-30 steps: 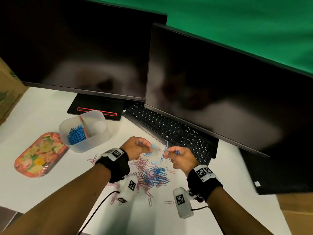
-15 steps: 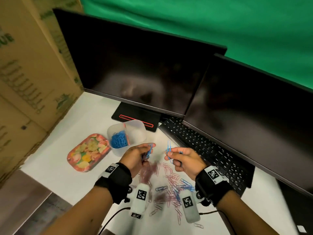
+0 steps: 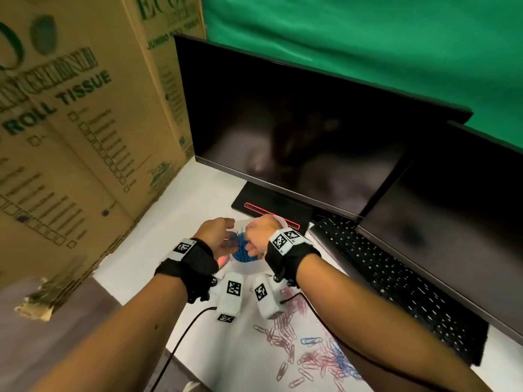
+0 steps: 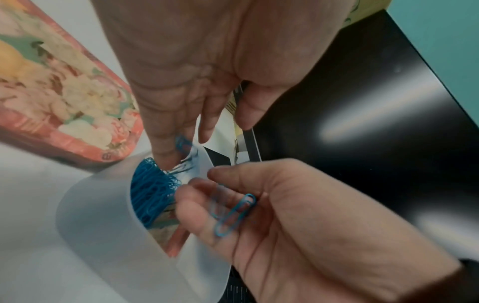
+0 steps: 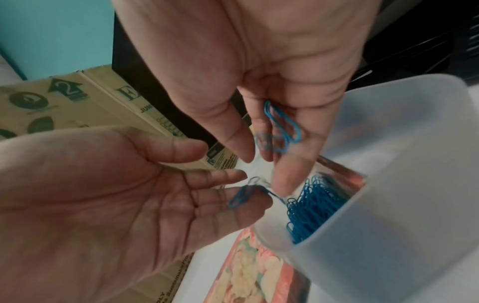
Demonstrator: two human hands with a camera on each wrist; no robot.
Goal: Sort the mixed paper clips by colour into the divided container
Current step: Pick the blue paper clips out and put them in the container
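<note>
A translucent white divided container (image 3: 246, 265) stands behind the loose pile, with a heap of blue paper clips (image 3: 242, 250) in one compartment. Both hands hover over that compartment. My left hand (image 3: 219, 234) has its palm open and fingers stretched out, and a blurred blue clip (image 5: 241, 196) is at its fingertips (image 4: 166, 147) above the heap (image 4: 150, 194). My right hand (image 3: 259, 236) carries blue clips (image 5: 282, 125) loose on its fingers, thumb apart from them. A pink-orange divider (image 4: 176, 242) shows inside the container (image 4: 98, 215). The other compartment is hidden.
Mixed pink and blue clips (image 3: 311, 355) lie scattered on the white table near my right forearm. A floral tray (image 4: 59, 92) sits left of the container. A keyboard (image 3: 396, 284) and two dark monitors (image 3: 297, 137) stand behind and to the right, cardboard boxes (image 3: 70, 123) to the left.
Both hands left the loose pile and moved back-left over the container with their blue clips. Their pinches have loosened into open fingers. The head view swung left.
</note>
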